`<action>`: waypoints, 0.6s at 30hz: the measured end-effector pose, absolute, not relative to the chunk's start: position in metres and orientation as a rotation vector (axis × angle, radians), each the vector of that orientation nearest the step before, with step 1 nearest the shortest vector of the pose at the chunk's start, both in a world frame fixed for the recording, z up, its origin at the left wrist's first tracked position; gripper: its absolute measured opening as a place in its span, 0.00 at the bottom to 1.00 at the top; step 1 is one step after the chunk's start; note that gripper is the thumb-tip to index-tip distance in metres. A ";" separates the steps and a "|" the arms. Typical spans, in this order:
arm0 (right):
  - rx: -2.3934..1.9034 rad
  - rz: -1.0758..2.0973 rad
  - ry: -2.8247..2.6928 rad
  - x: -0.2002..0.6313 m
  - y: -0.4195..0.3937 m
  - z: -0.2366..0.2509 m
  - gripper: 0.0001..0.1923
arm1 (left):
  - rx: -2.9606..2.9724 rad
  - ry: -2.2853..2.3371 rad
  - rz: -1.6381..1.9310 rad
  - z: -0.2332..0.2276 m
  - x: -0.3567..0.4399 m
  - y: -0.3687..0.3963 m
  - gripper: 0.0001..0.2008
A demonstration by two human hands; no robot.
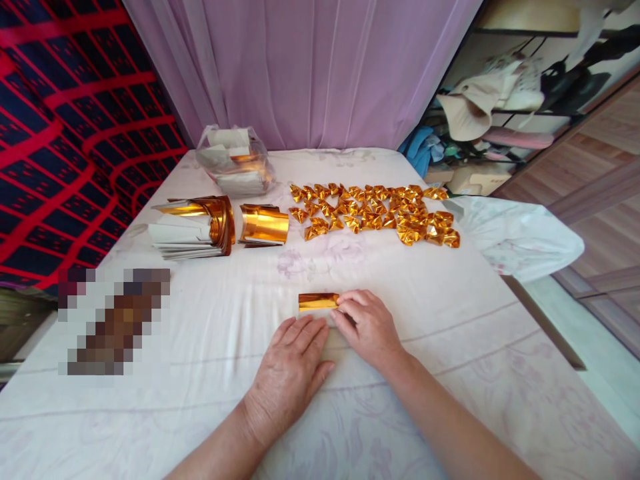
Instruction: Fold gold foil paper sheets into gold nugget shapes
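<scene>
A small gold foil paper (317,302), partly folded, lies on the white cloth (450,313) in front of me. My right hand (367,328) pinches its right end with fingertips. Flat beside it, my left hand (293,363) presses its fingers against the paper's lower edge. Farther back lie several folded gold foil pieces (375,210) in rows.
Two stacks of gold foil sheets (200,225) (263,225) sit at the back left. A plastic bag of more sheets (235,160) stands behind them. A white plastic bag (515,233) lies at the right edge. A blurred patch covers the left of the cloth.
</scene>
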State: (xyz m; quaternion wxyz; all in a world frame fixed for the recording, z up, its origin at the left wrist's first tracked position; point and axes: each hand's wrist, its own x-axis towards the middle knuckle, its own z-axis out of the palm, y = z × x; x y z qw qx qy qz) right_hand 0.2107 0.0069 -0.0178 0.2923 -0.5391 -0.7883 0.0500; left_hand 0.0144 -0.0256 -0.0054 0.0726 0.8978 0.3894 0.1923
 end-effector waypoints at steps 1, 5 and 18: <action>-1.441 0.131 -2.103 0.210 0.007 -0.018 0.10 | 2.686 1.179 0.560 -0.006 0.014 -0.026 0.20; -1.470 0.088 -2.106 0.209 0.007 -0.018 0.10 | 2.670 1.206 0.518 -0.008 0.013 -0.026 0.22; -1.527 0.054 -2.114 0.207 0.006 -0.019 0.11 | 2.671 1.234 0.481 -0.011 0.014 -0.026 0.23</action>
